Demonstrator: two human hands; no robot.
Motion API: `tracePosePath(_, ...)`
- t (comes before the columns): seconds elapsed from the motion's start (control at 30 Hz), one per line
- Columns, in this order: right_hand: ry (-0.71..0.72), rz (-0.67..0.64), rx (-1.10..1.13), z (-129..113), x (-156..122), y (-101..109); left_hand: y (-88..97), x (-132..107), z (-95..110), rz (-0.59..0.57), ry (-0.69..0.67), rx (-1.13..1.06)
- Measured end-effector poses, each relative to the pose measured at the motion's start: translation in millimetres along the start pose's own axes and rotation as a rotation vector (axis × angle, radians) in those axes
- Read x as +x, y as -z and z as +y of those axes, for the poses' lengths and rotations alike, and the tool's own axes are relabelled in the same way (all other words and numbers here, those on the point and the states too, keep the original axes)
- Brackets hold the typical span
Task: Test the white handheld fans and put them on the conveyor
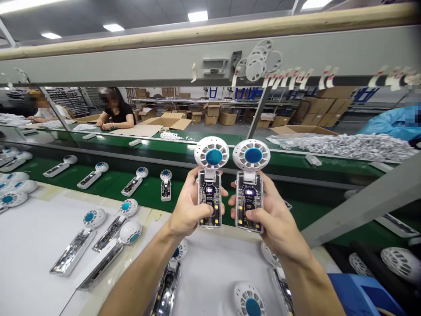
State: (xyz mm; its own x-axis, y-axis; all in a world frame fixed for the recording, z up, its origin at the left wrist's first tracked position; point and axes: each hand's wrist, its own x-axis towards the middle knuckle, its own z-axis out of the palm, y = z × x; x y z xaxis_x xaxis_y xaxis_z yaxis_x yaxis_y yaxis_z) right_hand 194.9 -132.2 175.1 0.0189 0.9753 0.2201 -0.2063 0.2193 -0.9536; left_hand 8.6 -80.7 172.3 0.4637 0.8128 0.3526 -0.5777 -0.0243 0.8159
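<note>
Fans: left hand [188,210] gripping left fan [210,184], right hand [274,215] gripping right fan [250,186]; slack holds likely risking drops onto desk [33,237].

Bright, even indoor light from ceiling panels [198,16] overhead, soft faint shadows on the white table [29,237], pale sheen along the green belt [108,180], strong fisheye bending at the edges, sharp centre, softer hazy background
</note>
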Motion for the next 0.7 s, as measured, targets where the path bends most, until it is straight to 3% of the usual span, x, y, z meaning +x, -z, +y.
tracePosePath(0.23, -0.005, 0.041, 0.044, 0.2, -0.1, -4.3, -5.0, -1.4, -2.0, 0.017, 0.007, 0.007)
tracePosePath(0.5, -0.003, 0.042, 0.030, -1.2, -2.7, -3.5, -9.2, -1.0, -4.2, -0.046, -0.002, -0.037)
tracePosePath(0.7, -0.016, 0.022, 0.058, -3.4, -2.0, -5.4, -11.1, -2.4, -4.4, -0.009, 0.024, -0.040)
